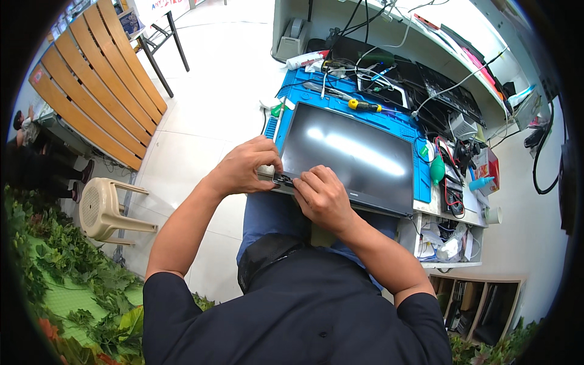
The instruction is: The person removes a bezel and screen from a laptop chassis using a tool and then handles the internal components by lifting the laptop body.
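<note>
A dark laptop screen [347, 155] lies face up on the blue work mat [421, 176], its near edge jutting over the mat toward my lap. At its near left corner my left hand [250, 165] is closed, thumb and fingers gripping the edge. Beside it, my right hand [324, 196] is closed in a pinch over the bottom bezel; its fingers hide whatever is between them. Between the two hands, a small dark hinge-like part [283, 180] shows at the corner.
Behind the screen lie a yellow-black screwdriver [365, 106], tweezers, cables and a white tube [306, 59]. On the right are a green air blower [437, 170], a multimeter and a blue bottle [481, 183]. A beige stool [100, 208] and a slatted wooden bench [100, 82] stand left.
</note>
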A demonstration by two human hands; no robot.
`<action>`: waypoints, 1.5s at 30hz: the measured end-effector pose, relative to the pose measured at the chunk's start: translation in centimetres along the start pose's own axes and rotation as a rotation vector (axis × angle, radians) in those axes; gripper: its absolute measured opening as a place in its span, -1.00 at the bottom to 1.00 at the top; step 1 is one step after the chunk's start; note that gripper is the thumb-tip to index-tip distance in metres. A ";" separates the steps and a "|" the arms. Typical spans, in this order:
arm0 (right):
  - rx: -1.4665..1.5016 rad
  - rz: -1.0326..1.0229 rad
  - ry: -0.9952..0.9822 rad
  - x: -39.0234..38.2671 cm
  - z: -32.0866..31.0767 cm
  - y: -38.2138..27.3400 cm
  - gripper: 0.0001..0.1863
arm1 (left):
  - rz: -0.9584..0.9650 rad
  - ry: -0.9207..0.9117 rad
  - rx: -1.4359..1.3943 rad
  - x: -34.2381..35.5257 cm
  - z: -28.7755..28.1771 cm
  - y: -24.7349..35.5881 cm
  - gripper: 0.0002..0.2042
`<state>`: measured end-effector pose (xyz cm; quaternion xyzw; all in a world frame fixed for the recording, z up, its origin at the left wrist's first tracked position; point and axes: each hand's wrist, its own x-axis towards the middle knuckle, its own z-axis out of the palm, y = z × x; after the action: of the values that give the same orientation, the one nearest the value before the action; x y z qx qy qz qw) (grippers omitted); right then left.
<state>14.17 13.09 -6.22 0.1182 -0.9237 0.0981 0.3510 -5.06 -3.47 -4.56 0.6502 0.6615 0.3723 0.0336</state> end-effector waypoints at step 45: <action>1.266 1.271 0.982 -21.2 -7.8 5.6 -0.54 | 0.202 0.069 0.491 5.7 10.7 11.6 -0.75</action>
<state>32.81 23.65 -15.26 -0.2831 -0.3486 0.7736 0.4471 9.47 4.99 -3.55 0.6885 0.6646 0.2238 -0.1849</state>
